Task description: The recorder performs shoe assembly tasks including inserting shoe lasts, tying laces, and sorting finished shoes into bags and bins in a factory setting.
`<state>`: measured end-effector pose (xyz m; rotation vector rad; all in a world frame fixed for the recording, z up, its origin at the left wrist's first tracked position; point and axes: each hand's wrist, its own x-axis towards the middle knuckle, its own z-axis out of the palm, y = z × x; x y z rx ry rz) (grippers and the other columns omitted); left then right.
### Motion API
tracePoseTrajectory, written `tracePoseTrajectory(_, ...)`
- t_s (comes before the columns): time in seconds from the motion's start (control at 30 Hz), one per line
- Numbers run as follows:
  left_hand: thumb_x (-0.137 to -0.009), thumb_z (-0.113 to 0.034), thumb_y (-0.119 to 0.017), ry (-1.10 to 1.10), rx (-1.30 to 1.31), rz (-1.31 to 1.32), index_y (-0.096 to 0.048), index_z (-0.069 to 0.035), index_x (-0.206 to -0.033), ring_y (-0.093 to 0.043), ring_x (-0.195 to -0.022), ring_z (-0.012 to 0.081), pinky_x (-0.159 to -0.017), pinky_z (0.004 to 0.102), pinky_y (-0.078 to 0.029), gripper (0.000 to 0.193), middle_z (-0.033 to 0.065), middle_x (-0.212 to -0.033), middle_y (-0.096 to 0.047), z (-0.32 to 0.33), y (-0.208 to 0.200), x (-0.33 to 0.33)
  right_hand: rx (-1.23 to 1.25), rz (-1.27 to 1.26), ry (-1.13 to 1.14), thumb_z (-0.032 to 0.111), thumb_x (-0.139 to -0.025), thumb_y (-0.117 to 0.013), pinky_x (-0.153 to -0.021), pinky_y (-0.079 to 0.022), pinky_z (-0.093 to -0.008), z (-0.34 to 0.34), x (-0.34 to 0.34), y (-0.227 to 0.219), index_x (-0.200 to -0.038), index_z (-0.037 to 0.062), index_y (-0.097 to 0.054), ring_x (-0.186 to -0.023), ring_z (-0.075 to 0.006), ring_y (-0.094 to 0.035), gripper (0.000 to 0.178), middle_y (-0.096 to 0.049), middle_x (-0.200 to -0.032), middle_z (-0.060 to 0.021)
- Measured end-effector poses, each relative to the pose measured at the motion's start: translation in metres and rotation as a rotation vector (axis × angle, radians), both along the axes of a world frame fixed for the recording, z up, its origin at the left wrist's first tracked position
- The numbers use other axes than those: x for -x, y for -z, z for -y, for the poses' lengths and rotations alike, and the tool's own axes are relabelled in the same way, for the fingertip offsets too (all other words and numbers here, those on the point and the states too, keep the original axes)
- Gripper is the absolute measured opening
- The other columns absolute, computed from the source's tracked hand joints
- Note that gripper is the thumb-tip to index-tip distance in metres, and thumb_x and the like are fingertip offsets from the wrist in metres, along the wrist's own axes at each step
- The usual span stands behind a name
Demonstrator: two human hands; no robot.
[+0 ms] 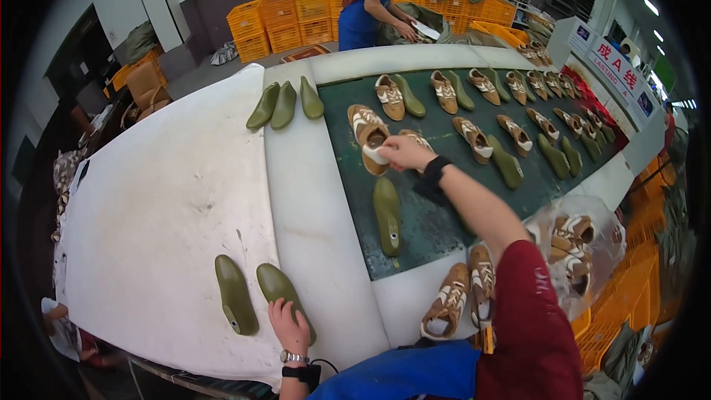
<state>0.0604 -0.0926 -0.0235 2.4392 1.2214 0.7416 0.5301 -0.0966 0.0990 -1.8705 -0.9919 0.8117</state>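
Observation:
My right hand [406, 154] reaches out over the green conveyor belt, with thumb and fingers closed on the heel of a brown and white sneaker [368, 132]. Part of a second sneaker shows behind that hand. My left hand [289, 328] lies over the heel end of an olive-green shoe last [275, 281], fingers and thumb around it. Beside it on the white table is another green last [235, 295]. A single last [386, 215] rests on the belt below the held sneaker.
More sneakers [472, 138] and lasts line the belt [444, 233]. Three lasts [284, 106] lie on the white tabletop [170, 200]. A sneaker pair [448, 300] and a plastic bag of sneakers [574, 244] are near my right arm. Beyond, a person [370, 4] stands by orange crates [281, 22].

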Motion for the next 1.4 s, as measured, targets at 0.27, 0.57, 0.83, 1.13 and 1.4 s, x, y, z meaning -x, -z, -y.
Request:
tracePoseTrajectory(0.27,-0.07,0.0,-0.054,-0.058,0.093,0.053,-0.056,0.0,-0.092,-0.04,-0.114,0.0414,-0.097,0.0468,-0.033,0.022,0.0179,-0.113,-0.05,0.001,-0.001,0.005,0.365,0.379,0.026,0.019,-0.077,-0.054,-0.087,-0.044,-0.0401,-0.065,0.041,0.152,-0.102,0.0107,-0.061,-0.103,-0.0324,-0.055,0.028,-0.059,-0.108,-0.0192)
tracePoseTrajectory(0.57,-0.07,0.0,-0.053,-0.002,0.112,0.152,-0.055,0.0,-0.09,-0.04,-0.114,0.039,-0.097,0.0449,-0.032,0.021,0.0179,-0.112,-0.05,-0.001,0.001,0.003,0.317,0.307,-0.354,0.008,-0.077,-0.05,-0.09,-0.042,-0.0387,-0.007,0.042,0.092,-0.123,0.0054,-0.049,-0.109,-0.0323,-0.051,0.046,-0.053,-0.12,-0.0175)
tracePoseTrajectory(0.83,-0.07,0.004,-0.047,-0.027,0.31,0.342,-0.05,0.001,-0.094,-0.037,-0.12,0.0335,-0.1,0.0389,-0.03,0.025,0.0204,-0.127,-0.039,-0.005,0.024,0.017,0.161,0.478,-0.666,0.015,-0.078,-0.054,-0.081,-0.045,-0.0404,0.113,0.114,-0.033,-0.115,0.0053,-0.054,-0.094,-0.0319,-0.057,0.038,-0.061,-0.1,-0.0164)
tracePoseTrajectory(1.13,-0.067,0.001,-0.052,0.262,0.456,0.18,-0.046,0.0,-0.093,-0.024,-0.129,0.0371,-0.105,0.0384,-0.02,0.027,0.0274,-0.13,-0.032,0.041,-0.001,-0.026,0.086,0.35,-0.57,0.019,-0.082,-0.055,-0.07,-0.046,-0.0413,0.291,0.171,-0.094,-0.109,0.0044,-0.056,-0.078,-0.0339,-0.06,0.031,-0.063,-0.085,-0.0175)
tracePoseTrajectory(1.4,-0.067,-0.005,-0.056,0.552,0.326,0.091,-0.049,-0.003,-0.093,-0.03,-0.124,0.0397,-0.1,0.0436,-0.028,0.027,0.0245,-0.12,-0.042,0.073,0.006,-0.085,0.512,0.309,-0.199,0.023,-0.077,-0.057,-0.076,-0.047,-0.0414,0.398,0.21,0.018,-0.103,0.006,-0.06,-0.087,-0.0339,-0.059,0.031,-0.062,-0.091,-0.0164)
